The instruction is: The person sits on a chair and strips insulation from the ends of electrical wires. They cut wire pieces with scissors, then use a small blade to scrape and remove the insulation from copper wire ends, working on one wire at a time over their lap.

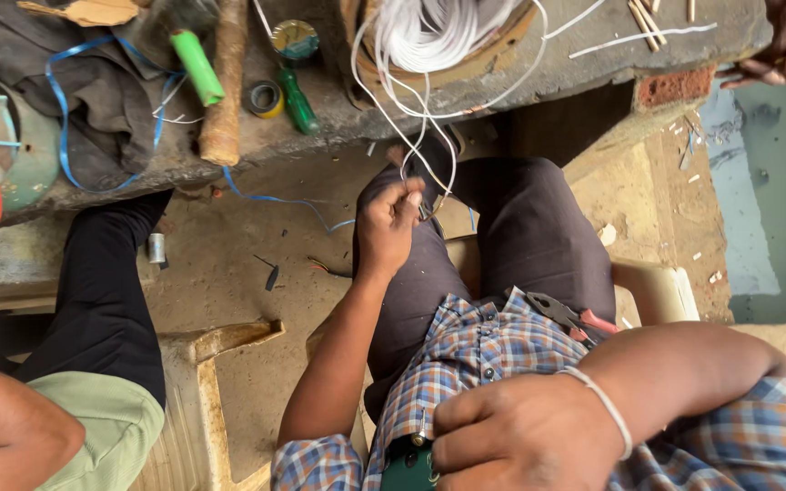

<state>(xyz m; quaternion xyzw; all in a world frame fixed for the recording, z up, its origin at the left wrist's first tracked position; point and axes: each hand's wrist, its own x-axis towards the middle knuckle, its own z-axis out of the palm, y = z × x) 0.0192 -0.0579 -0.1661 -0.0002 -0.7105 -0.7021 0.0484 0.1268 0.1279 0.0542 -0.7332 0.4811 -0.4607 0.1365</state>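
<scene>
concrete ledge (593, 73), left hand (386, 223) apparently pinching white wire (420, 109)

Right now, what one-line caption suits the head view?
Left hand pinches thin white wires from a coil; right hand rests against the checked shirt.

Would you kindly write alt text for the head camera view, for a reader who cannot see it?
Seen from above, a seated person's left hand pinches white wires trailing from a coil on a concrete ledge, while the right hand rests against their checked shirt. Pliers lie in the lap; another person sits alongside.
</scene>
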